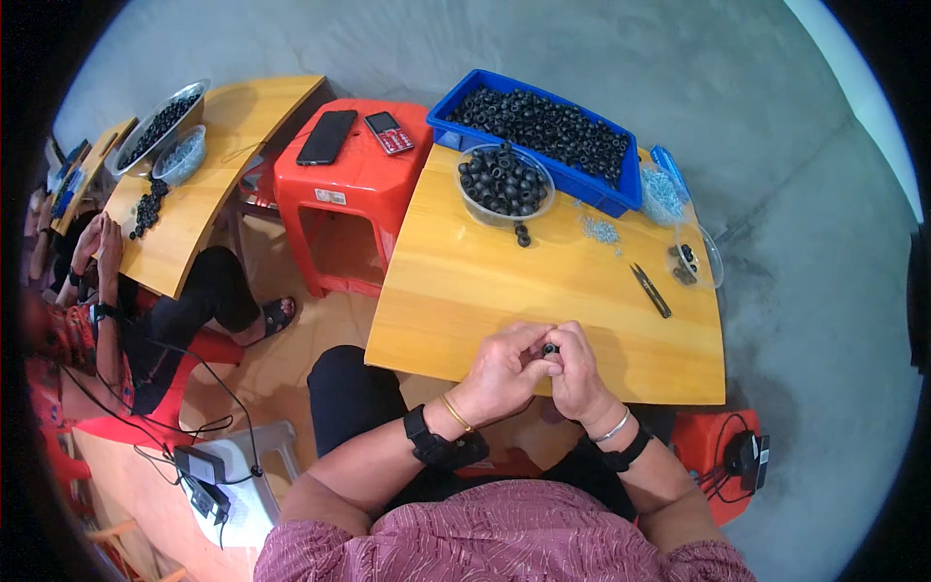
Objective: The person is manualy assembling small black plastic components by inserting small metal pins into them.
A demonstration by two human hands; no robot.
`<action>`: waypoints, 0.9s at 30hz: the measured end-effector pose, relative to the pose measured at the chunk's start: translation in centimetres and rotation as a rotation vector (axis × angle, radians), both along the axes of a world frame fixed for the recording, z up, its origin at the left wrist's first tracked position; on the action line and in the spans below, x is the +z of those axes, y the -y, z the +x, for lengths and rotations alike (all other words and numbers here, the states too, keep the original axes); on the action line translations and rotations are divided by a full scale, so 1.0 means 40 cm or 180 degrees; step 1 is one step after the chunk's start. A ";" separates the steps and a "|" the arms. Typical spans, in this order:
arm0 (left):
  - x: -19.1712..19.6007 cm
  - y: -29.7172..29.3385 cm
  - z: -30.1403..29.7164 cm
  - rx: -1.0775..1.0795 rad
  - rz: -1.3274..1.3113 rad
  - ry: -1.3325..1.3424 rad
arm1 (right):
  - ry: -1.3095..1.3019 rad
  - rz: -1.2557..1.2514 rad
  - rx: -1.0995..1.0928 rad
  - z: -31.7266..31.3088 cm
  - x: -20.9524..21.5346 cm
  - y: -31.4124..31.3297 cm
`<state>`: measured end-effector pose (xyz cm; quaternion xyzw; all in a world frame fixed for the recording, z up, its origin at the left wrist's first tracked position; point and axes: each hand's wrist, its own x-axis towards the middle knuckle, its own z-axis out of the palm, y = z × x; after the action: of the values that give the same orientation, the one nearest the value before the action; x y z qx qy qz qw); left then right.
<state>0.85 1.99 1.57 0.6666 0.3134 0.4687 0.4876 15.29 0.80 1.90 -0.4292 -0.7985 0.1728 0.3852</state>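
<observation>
My left hand [501, 371] and my right hand [574, 369] meet over the near edge of the wooden table [465, 291]. Together they pinch a small black ring-shaped part [550, 348] between the fingertips. Further back stands a clear bowl [504, 182] heaped with the same black rings, and two loose rings [522, 234] lie just in front of it. Behind the bowl sits a blue tray [543, 126] full of black rings.
Small snips [651, 290] lie right of centre; tiny metal bits [601, 231] are scattered nearby, beside a clear bag [663, 194] and small bowl [696, 257]. A red stool [354, 175] holds two phones. Another person [107, 320] works at a left table [194, 194].
</observation>
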 end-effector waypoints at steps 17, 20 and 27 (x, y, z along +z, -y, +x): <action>-0.002 -0.032 -0.040 -0.1099 -0.2751 0.1679 | -0.0708 -0.0570 -0.0016 0.004 0.053 -0.001; -0.005 -0.030 -0.039 -0.1175 -0.2907 0.1921 | -0.1010 -0.0776 -0.0332 0.025 0.046 0.005; -0.009 -0.027 -0.035 -0.1115 -0.2877 0.2090 | -0.0805 -0.0773 -0.0355 0.011 0.060 0.026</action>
<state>-0.55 3.05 1.21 0.2542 0.2000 0.3828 0.8654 15.75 -0.26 4.32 -0.4909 -0.6919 0.2989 0.4369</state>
